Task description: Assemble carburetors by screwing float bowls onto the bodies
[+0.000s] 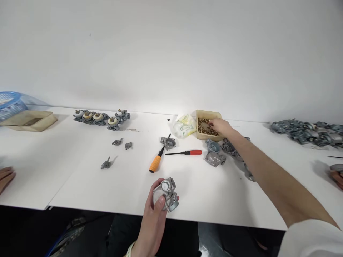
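Metal carburettor point(171, 186): held up at the near edge of the white table point(88, 189), a hexagonal bolt head facing the viewer.
Left hand point(153, 218): grasping the carburettor, thumb pressed across its near face, fingers curled round behind; the forearm rises from below, a pale band point(130, 249) at the wrist.
Right hand point(221, 126): extended far forward, palm down, fingers dipped into a box; the fingertips are hard to see, so whether they pinch anything cannot be told.
Right arm point(270, 175): stretched diagonally from a white sleeve point(308, 240), passing above metal housings point(213, 159).
Box point(207, 137): cream plastic, holding small brass-coloured pieces point(201, 126); a crumpled bag point(183, 128) lies just left.
Screwdrivers: one orange-handled point(155, 164), one red-handled point(195, 152), lying between the two hands.
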Demonstrator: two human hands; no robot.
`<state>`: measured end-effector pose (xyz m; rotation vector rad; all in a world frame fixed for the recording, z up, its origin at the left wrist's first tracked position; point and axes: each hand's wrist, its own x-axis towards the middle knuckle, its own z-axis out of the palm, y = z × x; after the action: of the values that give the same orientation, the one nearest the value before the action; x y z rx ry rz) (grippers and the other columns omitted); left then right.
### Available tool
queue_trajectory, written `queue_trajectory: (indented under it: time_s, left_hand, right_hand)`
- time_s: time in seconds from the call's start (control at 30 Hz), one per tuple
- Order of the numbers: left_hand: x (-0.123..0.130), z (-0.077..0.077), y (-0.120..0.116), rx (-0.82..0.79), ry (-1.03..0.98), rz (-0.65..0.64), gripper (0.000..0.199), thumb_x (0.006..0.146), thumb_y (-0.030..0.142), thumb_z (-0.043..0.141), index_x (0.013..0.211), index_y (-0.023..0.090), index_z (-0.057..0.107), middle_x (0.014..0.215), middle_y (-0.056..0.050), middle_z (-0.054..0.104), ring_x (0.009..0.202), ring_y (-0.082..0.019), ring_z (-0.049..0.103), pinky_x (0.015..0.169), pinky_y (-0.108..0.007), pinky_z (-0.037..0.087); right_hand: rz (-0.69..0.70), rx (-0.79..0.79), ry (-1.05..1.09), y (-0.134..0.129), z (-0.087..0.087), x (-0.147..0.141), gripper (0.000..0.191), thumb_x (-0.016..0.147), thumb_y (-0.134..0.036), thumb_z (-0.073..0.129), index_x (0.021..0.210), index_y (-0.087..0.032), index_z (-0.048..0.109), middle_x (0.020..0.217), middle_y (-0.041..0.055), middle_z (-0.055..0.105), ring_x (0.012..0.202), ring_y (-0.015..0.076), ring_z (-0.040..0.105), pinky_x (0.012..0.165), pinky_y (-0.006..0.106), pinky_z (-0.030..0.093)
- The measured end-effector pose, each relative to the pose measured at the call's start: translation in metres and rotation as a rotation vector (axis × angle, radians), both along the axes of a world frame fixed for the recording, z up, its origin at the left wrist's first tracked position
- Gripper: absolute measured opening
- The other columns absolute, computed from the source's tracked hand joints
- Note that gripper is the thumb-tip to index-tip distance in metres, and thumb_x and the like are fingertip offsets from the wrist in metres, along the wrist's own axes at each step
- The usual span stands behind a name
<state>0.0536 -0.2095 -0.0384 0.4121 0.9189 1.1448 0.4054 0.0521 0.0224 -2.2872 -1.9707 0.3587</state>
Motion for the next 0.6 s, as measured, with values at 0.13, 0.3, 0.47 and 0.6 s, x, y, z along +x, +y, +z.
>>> queue_trajectory:
  time_s: [0.13, 0.3, 0.47, 0.6]
  left_hand:
    - [-0.006, -0.005, 0.008, -0.006, 0.023, 0.020, 0.068, 0.081, 0.051, 0.080, 0.139, 0.029, 0.052, 0.146, -0.012, 0.054, 0.127, -0.032, 0.059, 0.097, -0.040, 0.056]
    - [-0.006, -0.009, 0.015, 0.069, 0.010, 0.017, 0.057, 0.087, 0.046, 0.074, 0.137, 0.029, 0.053, 0.135, -0.012, 0.060, 0.115, -0.028, 0.064, 0.095, -0.041, 0.056]
    - [0.002, -0.008, 0.017, 0.142, 0.042, 0.024, 0.052, 0.088, 0.043, 0.074, 0.133, 0.027, 0.054, 0.128, -0.009, 0.061, 0.107, -0.021, 0.063, 0.093, -0.036, 0.055]
    - [0.007, -0.012, 0.016, 0.221, 0.081, 0.025, 0.049, 0.088, 0.042, 0.075, 0.130, 0.027, 0.055, 0.125, -0.007, 0.061, 0.104, -0.018, 0.060, 0.092, -0.032, 0.052]
  right_hand:
    - [0.040, -0.078, -0.031, 0.017, -0.018, 0.006, 0.031, 0.097, -0.040, 0.061, 0.112, -0.013, 0.065, 0.107, 0.0065, 0.066, 0.096, 0.0157, 0.064, 0.089, 0.037, 0.056]
    - [0.053, 0.021, -0.008, 0.017, -0.023, 0.011, 0.027, 0.096, -0.038, 0.063, 0.105, -0.012, 0.066, 0.106, 0.0066, 0.066, 0.097, 0.0155, 0.063, 0.090, 0.037, 0.055]
    - [-0.031, 0.289, 0.111, -0.011, -0.006, -0.004, 0.031, 0.099, -0.038, 0.056, 0.109, -0.011, 0.066, 0.104, 0.0073, 0.066, 0.097, 0.0157, 0.064, 0.094, 0.038, 0.051]
    - [-0.039, 0.490, 0.300, -0.086, 0.011, -0.044, 0.037, 0.097, -0.048, 0.054, 0.111, -0.016, 0.066, 0.105, 0.0092, 0.070, 0.096, 0.0176, 0.066, 0.088, 0.033, 0.052]
